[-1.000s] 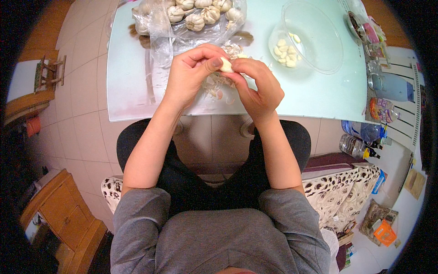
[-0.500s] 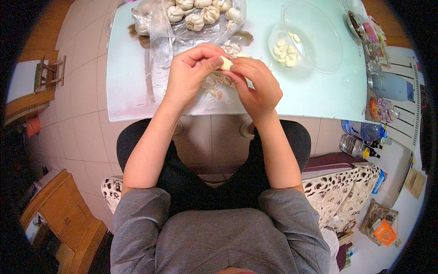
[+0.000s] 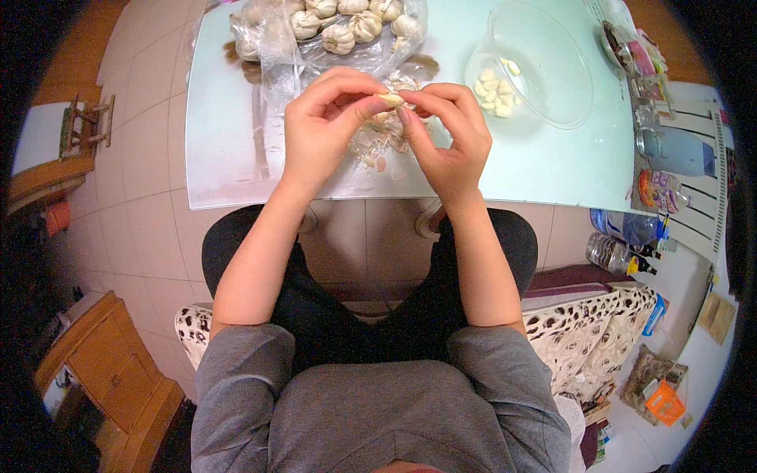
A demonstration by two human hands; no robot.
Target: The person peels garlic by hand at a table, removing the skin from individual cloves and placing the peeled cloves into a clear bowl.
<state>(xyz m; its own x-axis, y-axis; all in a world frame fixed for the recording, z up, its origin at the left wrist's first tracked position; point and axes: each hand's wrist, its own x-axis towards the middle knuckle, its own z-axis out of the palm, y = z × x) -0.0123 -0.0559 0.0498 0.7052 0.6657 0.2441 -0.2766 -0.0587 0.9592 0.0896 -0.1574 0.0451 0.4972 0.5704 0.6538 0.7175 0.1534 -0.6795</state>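
Over the near part of the table, my left hand [image 3: 325,130] pinches a pale garlic clove [image 3: 391,100] between thumb and fingers. My right hand [image 3: 451,134] closes thumb and fingertips at the clove's right end; whether it grips the clove itself or a bit of its skin is too small to tell. Loose garlic skins [image 3: 380,142] lie scattered on the table under both hands. Beyond my left hand, whole garlic bulbs [image 3: 338,39] rest in an opened clear plastic bag [image 3: 277,75]. To the right, a clear plastic bowl [image 3: 564,127] holds several peeled cloves [image 3: 495,96].
The pale glass-topped table [image 3: 552,169] has its near edge just in front of my knees. A metal bowl [image 3: 617,46] stands at its far right. Several bottles, among them a blue-tinted jug [image 3: 678,151], are along the right side. A patterned seat cover [image 3: 591,331] lies to my right.
My right hand has turned, with its thumb and index finger now spread wider behind the pinching tips. The clove has tilted and shifted slightly away from me.
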